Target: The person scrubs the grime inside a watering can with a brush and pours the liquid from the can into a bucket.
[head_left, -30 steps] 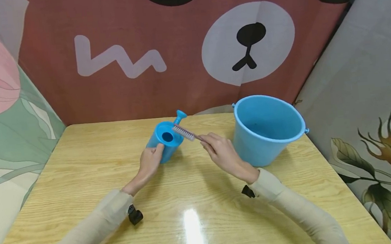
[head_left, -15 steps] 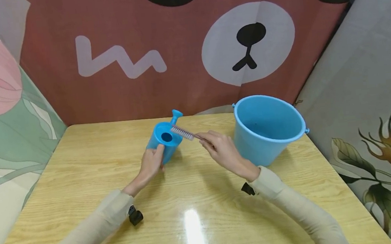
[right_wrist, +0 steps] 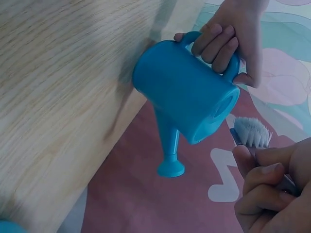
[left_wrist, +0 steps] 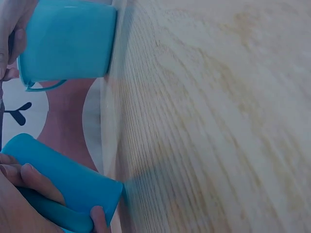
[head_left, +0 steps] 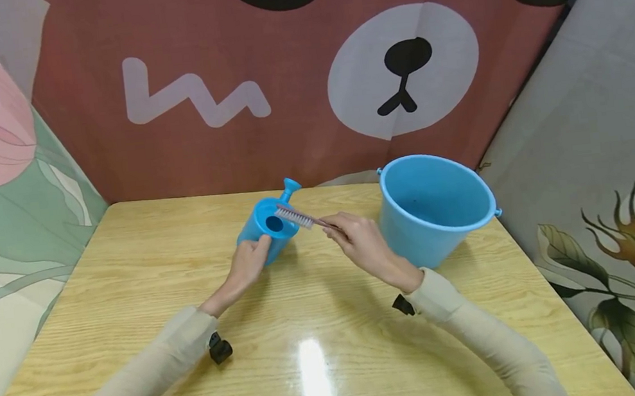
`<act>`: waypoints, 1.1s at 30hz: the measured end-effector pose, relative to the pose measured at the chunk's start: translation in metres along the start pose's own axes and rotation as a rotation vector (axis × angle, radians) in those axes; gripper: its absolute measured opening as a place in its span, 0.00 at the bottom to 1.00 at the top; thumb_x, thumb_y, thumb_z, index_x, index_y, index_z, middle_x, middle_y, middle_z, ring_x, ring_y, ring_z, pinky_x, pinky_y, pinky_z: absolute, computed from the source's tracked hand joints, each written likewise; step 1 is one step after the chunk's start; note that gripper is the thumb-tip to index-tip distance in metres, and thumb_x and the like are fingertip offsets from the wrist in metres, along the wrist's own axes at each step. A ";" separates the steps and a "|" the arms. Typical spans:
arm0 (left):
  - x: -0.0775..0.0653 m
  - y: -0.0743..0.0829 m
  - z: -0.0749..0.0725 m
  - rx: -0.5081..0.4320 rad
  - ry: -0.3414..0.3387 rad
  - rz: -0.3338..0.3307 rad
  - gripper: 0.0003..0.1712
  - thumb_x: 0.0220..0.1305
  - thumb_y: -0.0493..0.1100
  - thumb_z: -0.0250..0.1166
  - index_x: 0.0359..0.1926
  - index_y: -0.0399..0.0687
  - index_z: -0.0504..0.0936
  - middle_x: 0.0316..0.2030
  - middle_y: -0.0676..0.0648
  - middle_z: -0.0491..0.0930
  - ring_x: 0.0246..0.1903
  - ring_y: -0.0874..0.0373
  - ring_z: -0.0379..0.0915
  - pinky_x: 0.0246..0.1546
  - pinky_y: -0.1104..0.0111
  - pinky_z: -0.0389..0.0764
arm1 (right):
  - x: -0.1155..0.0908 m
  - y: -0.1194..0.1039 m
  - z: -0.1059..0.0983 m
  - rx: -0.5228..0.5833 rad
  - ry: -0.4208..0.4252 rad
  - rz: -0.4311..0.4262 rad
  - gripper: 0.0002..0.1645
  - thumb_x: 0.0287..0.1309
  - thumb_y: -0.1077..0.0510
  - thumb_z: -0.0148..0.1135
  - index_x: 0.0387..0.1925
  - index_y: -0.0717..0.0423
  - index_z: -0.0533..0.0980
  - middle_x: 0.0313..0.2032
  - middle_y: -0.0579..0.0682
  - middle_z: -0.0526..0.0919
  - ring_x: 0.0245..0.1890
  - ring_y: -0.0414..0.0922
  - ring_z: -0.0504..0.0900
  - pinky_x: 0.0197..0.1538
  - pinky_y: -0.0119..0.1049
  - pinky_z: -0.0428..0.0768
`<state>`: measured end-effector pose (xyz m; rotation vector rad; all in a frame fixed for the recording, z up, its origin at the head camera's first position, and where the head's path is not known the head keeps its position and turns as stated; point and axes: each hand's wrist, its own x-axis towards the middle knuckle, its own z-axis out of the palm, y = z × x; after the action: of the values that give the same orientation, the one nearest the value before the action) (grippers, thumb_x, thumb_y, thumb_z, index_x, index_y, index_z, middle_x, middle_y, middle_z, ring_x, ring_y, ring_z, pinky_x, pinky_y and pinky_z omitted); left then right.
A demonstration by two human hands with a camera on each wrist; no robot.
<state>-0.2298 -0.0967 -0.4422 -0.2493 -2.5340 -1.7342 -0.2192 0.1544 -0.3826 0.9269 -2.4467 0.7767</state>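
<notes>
My left hand (head_left: 245, 263) grips the handle of a blue watering can (head_left: 276, 250). In the right wrist view, the fingers of that hand curl through the handle of the can (right_wrist: 180, 87). The can leans, its round top opening turned toward my right hand (head_left: 365, 248). Pinched in my right hand is a small brush (head_left: 296, 217) with pale bristles. From the head view the bristles overlap the can's top rim beside the opening. The right wrist view shows the bristles (right_wrist: 251, 132) a short gap from the can's top.
A large light-blue bucket (head_left: 415, 239) stands upright on the wooden table (head_left: 145, 268), just right of my right hand. Behind the table hangs a brown cloth (head_left: 203, 158) with a bear print. Patterned cloths flank both sides.
The watering can has rocked slightly, its spout swinging left and then partly back right. The brush head has shifted a little left, over the can's rim. The bucket has stayed put.
</notes>
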 end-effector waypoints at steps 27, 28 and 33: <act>-0.003 0.003 0.004 0.066 -0.056 0.036 0.26 0.70 0.49 0.48 0.12 0.50 0.62 0.09 0.58 0.57 0.11 0.64 0.49 0.12 0.71 0.55 | 0.013 -0.009 -0.009 -0.213 -0.149 -0.046 0.12 0.64 0.60 0.64 0.48 0.53 0.85 0.27 0.46 0.82 0.18 0.38 0.73 0.17 0.32 0.66; -0.003 0.003 0.003 0.070 -0.062 0.038 0.27 0.70 0.50 0.48 0.12 0.50 0.62 0.09 0.58 0.57 0.10 0.64 0.49 0.12 0.71 0.55 | 0.014 -0.011 -0.011 -0.220 -0.160 -0.040 0.12 0.65 0.60 0.63 0.48 0.53 0.85 0.26 0.46 0.82 0.18 0.39 0.73 0.17 0.32 0.66; -0.002 0.003 0.001 0.082 -0.089 0.054 0.28 0.71 0.50 0.47 0.12 0.50 0.62 0.09 0.57 0.57 0.10 0.65 0.49 0.11 0.71 0.55 | 0.022 -0.022 -0.021 -0.272 -0.248 -0.002 0.12 0.68 0.60 0.59 0.48 0.50 0.85 0.23 0.45 0.78 0.15 0.39 0.69 0.15 0.32 0.62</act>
<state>-0.2275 -0.0944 -0.4401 -0.3953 -2.6270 -1.6312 -0.2153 0.1438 -0.3471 0.9667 -2.6755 0.3299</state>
